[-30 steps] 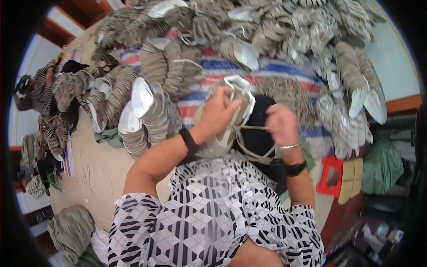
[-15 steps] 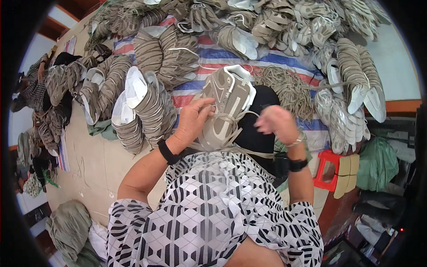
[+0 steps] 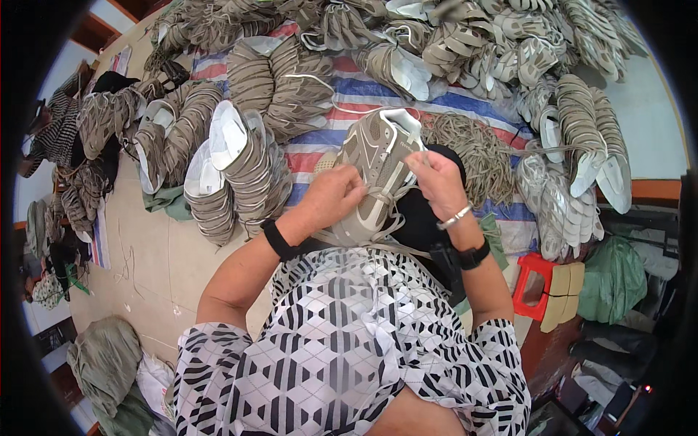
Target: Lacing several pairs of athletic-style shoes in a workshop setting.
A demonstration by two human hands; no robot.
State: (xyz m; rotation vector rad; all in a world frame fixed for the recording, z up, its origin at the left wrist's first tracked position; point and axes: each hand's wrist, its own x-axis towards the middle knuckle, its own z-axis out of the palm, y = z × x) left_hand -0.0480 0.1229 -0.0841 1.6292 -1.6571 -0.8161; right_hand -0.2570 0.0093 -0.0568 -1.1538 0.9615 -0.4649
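A beige and tan shoe upper (image 3: 371, 147) with a white lining lies in front of me, its collar pointing away. Flat beige laces (image 3: 383, 195) cross it and hang loose on its right. My left hand (image 3: 336, 195) is closed along the upper's left side, fingertips by the lacing; what it pinches is hidden. My right hand (image 3: 440, 183) pinches at the upper's right edge, beside the tongue, on what appears to be a shoelace end. Below the right hand is something black (image 3: 419, 221), partly covered by the upper.
Stacks of nested uppers (image 3: 251, 163) stand to the left, with more stacks (image 3: 582, 123) at the right. A heap of loose laces (image 3: 472, 152) lies on the striped sheet (image 3: 320, 138) beyond my right hand. A red stool (image 3: 533, 287) and a green sack (image 3: 614, 280) are at the right.
My right hand has come up and away from me to the upper's edge, its fingers now pinched. The left hand has shifted slightly right and nearer, its fingers curling more tightly.
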